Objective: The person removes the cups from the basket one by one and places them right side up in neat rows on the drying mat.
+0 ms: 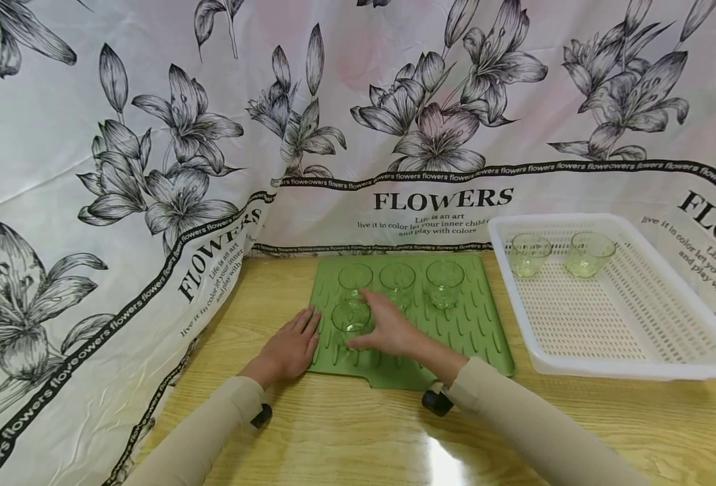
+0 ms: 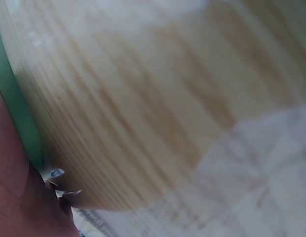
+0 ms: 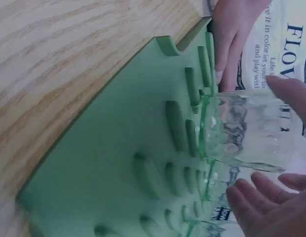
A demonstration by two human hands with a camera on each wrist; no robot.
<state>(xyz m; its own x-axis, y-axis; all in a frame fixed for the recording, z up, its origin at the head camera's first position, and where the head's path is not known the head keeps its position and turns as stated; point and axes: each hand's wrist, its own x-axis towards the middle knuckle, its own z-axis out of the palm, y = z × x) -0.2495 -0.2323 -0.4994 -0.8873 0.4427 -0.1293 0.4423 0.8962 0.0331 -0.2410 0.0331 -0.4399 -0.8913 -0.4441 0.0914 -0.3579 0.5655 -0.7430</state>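
Observation:
Four clear drinking glasses stand on a green drying mat, whose ridged surface point(image 1: 461, 344) slopes across the right wrist view. Nearest to me is the front-left glass point(image 1: 352, 318), base down on the ridges. My right hand point(image 1: 388, 327) is spread around it, thumb on one side and fingers on the other; in the right wrist view slim gaps show beside the glass point(image 3: 247, 131). Behind it, a row holds a left glass point(image 1: 355, 275), a middle glass point(image 1: 397, 278) and a right glass point(image 1: 445, 283). My left hand point(image 1: 291, 344) rests on the mat's left edge, fingers extended.
A white perforated plastic basket point(image 1: 631, 368) stands to the right of the mat, with two more glasses inside, a left one point(image 1: 529, 255) and a right one point(image 1: 589, 255). Wood-patterned tabletop point(image 1: 334, 432) lies in front. A flower-printed curtain point(image 1: 309, 216) hangs behind and at left.

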